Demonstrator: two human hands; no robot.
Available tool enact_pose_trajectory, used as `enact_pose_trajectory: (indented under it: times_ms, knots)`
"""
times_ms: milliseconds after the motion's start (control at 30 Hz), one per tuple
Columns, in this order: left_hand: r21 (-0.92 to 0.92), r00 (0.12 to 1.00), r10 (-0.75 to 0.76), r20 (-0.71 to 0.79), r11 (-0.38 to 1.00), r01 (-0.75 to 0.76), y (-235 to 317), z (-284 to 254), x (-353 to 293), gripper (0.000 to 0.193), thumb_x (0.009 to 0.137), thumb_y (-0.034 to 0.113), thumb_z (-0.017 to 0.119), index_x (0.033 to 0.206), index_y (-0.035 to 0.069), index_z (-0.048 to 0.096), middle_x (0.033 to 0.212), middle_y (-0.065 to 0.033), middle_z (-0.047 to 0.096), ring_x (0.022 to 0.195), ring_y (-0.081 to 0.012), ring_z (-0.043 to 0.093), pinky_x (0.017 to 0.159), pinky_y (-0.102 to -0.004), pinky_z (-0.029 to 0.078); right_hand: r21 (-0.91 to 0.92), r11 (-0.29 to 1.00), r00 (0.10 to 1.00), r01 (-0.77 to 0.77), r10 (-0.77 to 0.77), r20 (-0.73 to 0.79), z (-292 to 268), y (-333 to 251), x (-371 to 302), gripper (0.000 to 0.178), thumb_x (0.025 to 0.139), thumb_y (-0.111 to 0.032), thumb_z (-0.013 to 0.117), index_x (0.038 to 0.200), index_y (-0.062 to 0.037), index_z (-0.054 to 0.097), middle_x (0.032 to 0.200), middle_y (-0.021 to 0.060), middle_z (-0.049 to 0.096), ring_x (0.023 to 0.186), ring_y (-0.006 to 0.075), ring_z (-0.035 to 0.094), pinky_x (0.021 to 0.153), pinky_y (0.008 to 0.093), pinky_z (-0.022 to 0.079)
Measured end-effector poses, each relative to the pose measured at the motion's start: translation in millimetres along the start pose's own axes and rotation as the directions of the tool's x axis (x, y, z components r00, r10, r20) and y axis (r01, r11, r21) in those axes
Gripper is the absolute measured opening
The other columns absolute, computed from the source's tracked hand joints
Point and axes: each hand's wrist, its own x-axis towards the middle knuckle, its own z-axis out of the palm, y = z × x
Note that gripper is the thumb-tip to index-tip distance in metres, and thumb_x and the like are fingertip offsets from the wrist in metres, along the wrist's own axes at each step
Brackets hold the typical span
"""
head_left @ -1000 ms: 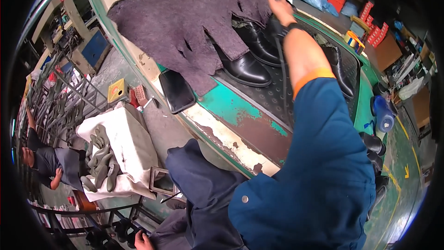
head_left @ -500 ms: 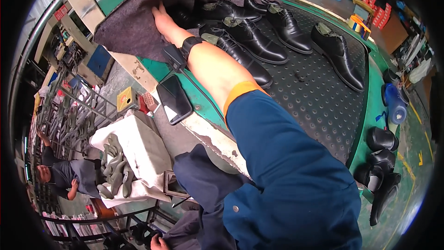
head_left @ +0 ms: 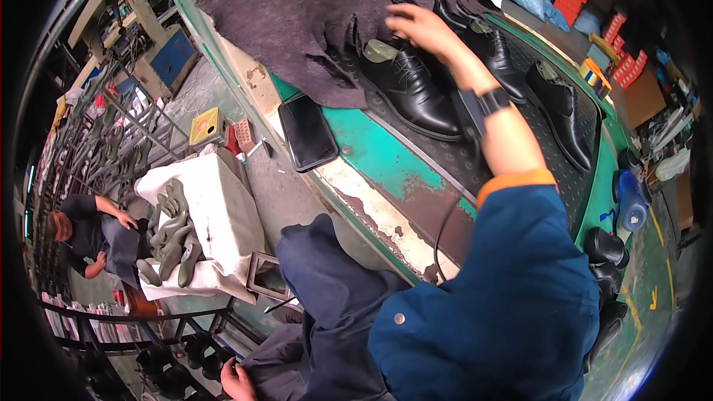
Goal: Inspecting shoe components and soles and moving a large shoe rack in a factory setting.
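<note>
My right hand (head_left: 420, 28), fingers stretched out and slightly blurred, hovers by the fringed edge of a dark purple-brown cloth (head_left: 290, 22). Just below it a black lace-up shoe (head_left: 420, 93) with an olive-green insert rests on a black studded mat (head_left: 587, 115). More such shoes, among them one black shoe (head_left: 561, 115) farther right, stand on the mat; the cloth covers the left end. A black strap (head_left: 486, 102) circles my right wrist. At the bottom edge my left hand (head_left: 236, 382) lies low beside dark trousers, near black shoes on a rack; its fingers are only partly visible.
A phone (head_left: 308, 134) lies on the green bench edge (head_left: 371, 137). Left stands a white-covered table (head_left: 223, 208) with a pile of olive shoe forms (head_left: 174, 230), a seated co-worker (head_left: 89, 234) beside it. A blue bottle (head_left: 631, 200) and black shoes (head_left: 605, 245) line the right side.
My right hand has moved right, away from the cloth's left part. The cloth now hangs lower over the left shoes. The co-worker's raised arm has come down.
</note>
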Motion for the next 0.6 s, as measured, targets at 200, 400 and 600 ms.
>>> enact_pose_trajectory:
  times_ms: [200, 400, 600]
  knots:
    - [-0.038, 0.996, -0.050, 0.077, 0.998, 0.053, 12.7, -3.3, 10.3, 0.033, 0.097, 0.021, 0.060, 0.120, 0.000, 0.070, 0.117, -0.0207, 0.071, 0.110, -0.0355, 0.067, 0.099, -0.0401, 0.050, -0.398, 0.917, 0.997, 0.016, -0.047, -0.069, 30.8, 36.8, -80.5, 0.099, 0.076, -0.050, 0.082, 0.150, -0.0033, 0.036, 0.123, 0.0289, 0.065, 0.120, 0.0412, 0.063, 0.101, 0.0438, 0.049]
    - [-0.006, 0.982, -0.147, 0.117, 0.989, 0.148, 33.6, -5.7, 23.5, 0.033, 0.097, 0.022, 0.061, 0.120, 0.001, 0.071, 0.117, -0.0206, 0.072, 0.109, -0.0359, 0.067, 0.098, -0.0405, 0.050, -0.501, 0.865, 0.985, 0.014, -0.099, -0.144, 67.8, 40.9, -11.0, 0.089, 0.076, -0.049, 0.078, 0.143, -0.0012, 0.044, 0.122, 0.0264, 0.066, 0.116, 0.0394, 0.064, 0.098, 0.0456, 0.051]
    - [-0.021, 0.994, -0.013, 0.113, 1.000, 0.015, 33.1, -4.8, 20.1, 0.035, 0.096, 0.024, 0.061, 0.119, -0.002, 0.069, 0.115, -0.0228, 0.071, 0.108, -0.0382, 0.066, 0.098, -0.0417, 0.050, -0.416, 0.907, 0.984, -0.063, -0.014, -0.179, 81.8, 60.5, 103.5, 0.070, 0.075, -0.052, 0.078, 0.126, -0.0043, 0.067, 0.116, 0.0241, 0.070, 0.115, 0.0396, 0.065, 0.098, 0.0428, 0.052]
